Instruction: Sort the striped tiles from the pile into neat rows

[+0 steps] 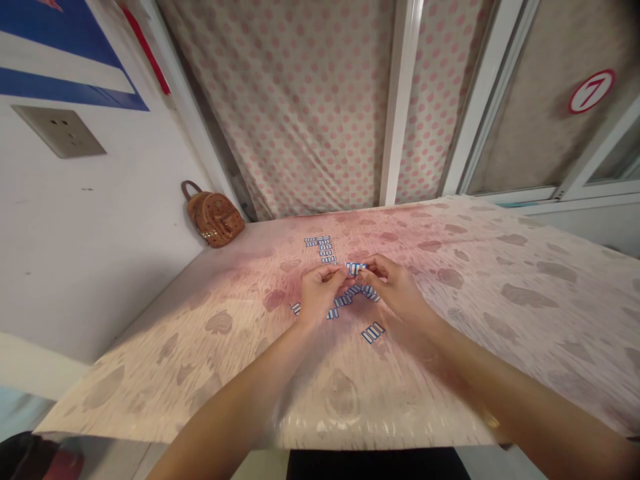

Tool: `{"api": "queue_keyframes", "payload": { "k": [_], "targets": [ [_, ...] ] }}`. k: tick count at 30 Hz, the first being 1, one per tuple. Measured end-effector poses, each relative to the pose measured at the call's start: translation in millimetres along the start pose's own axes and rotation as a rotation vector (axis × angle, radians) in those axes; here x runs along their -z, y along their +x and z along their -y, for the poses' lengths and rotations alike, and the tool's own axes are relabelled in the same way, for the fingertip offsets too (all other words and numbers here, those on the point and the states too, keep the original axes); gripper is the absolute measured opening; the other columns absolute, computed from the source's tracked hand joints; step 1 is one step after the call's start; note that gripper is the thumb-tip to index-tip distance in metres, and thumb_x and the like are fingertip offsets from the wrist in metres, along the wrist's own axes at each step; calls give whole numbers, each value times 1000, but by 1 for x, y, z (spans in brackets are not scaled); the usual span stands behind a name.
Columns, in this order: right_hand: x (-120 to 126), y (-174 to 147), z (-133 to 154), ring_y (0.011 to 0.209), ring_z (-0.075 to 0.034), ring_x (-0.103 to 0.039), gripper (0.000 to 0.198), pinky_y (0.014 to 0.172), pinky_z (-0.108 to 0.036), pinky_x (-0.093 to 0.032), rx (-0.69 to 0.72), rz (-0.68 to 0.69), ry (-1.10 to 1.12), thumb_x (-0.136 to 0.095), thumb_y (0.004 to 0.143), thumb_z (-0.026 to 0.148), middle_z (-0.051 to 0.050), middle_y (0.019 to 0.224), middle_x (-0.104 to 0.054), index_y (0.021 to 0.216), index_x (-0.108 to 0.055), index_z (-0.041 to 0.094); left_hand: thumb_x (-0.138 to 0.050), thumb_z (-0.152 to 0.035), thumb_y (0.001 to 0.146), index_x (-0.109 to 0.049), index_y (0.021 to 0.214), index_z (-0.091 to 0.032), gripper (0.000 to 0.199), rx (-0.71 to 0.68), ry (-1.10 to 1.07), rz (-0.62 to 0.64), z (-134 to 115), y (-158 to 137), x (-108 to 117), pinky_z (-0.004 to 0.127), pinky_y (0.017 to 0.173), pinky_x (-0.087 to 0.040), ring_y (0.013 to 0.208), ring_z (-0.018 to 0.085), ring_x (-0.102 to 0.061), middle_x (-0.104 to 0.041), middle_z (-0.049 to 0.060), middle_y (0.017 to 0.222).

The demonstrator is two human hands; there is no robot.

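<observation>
A small blue-and-white slatted piece (356, 269) is held up between both hands, a little above the table. My left hand (323, 287) pinches its left end between thumb and fingers. At its right end my right hand (393, 283) grips it the same way. Several similar pieces (344, 301) lie below and between the hands, partly hidden by them. A loose piece (373, 333) lies nearer to me, below my right hand. Beyond my left hand, a group of like pieces (326, 250) is laid out in rows on the tablecloth.
A patterned pink-and-cream tablecloth (450, 320) covers the table. At its far left corner a small brown backpack-shaped bag (216, 217) stands against the wall. Behind the table hangs a dotted curtain (310, 100) beside white frames. A wall socket (60, 130) is on the left.
</observation>
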State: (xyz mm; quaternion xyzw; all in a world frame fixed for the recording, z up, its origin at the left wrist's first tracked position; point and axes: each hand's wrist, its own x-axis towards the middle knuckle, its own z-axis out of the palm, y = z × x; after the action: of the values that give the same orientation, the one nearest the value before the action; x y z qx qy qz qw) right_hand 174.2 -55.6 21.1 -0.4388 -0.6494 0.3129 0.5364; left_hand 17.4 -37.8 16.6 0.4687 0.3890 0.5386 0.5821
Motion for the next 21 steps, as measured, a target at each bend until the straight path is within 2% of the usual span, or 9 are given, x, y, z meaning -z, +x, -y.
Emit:
{"api": "queue_keyframes", "payload": {
  "k": [2, 6, 11, 13, 16, 19, 21],
  "targets": [
    [0, 1, -1, 74, -17, -61, 15, 72, -30, -48, -35, -7, 62, -56, 87, 33, -3, 79, -65, 85, -61, 19, -72, -31, 77, -72, 84, -16, 16, 4, 43, 10, -2, -1, 0, 26, 73, -56, 78, 17, -72, -75, 7, 82],
    [1, 3, -7, 70, -16, -61, 16, 68, -29, -48, -61, 11, 116, -60, 85, 35, -1, 75, -65, 83, -62, 20, -73, -32, 76, -72, 84, -17, 17, -17, 126, 22, -5, -2, 2, 23, 66, -53, 78, 16, -70, -74, 6, 80],
    [4, 6, -13, 67, -15, -59, 18, 66, -29, -46, -77, 31, 65, -58, 84, 36, -1, 70, -63, 78, -58, 20, -74, -32, 72, -73, 79, -17, 16, -120, 211, 6, -2, 3, 4, 22, 60, -49, 65, 12, -62, -69, 2, 72],
    [8, 7, -12, 66, -15, -59, 17, 64, -28, -45, -84, 81, 28, -59, 83, 36, 0, 70, -63, 78, -57, 20, -72, -30, 72, -72, 76, -16, 15, -177, 243, -3, -2, 6, 7, 21, 59, -47, 61, 11, -58, -68, 1, 69],
    [18, 5, -6, 64, -15, -55, 12, 60, -28, -42, -84, 272, -148, -61, 79, 30, 1, 68, -60, 73, -56, 21, -71, -29, 73, -72, 73, -16, 13, -237, 275, -40, -2, 12, 13, 21, 59, -45, 59, 10, -55, -67, 0, 67],
    [27, -1, 2, 67, -17, -55, 5, 60, -28, -40, -60, 565, -390, -62, 74, 20, -1, 74, -63, 70, -61, 22, -71, -29, 72, -72, 73, -17, 12, -230, 276, -97, -2, 19, 21, 21, 61, -45, 62, 11, -57, -68, 1, 69],
    [28, -8, 6, 69, -17, -56, 7, 59, -28, -40, -45, 689, -448, -66, 70, 19, -1, 81, -64, 75, -63, 23, -73, -29, 71, -72, 73, -17, 13, -210, 268, -135, -3, 22, 25, 21, 61, -44, 62, 11, -57, -68, 1, 69]
  ]
}}
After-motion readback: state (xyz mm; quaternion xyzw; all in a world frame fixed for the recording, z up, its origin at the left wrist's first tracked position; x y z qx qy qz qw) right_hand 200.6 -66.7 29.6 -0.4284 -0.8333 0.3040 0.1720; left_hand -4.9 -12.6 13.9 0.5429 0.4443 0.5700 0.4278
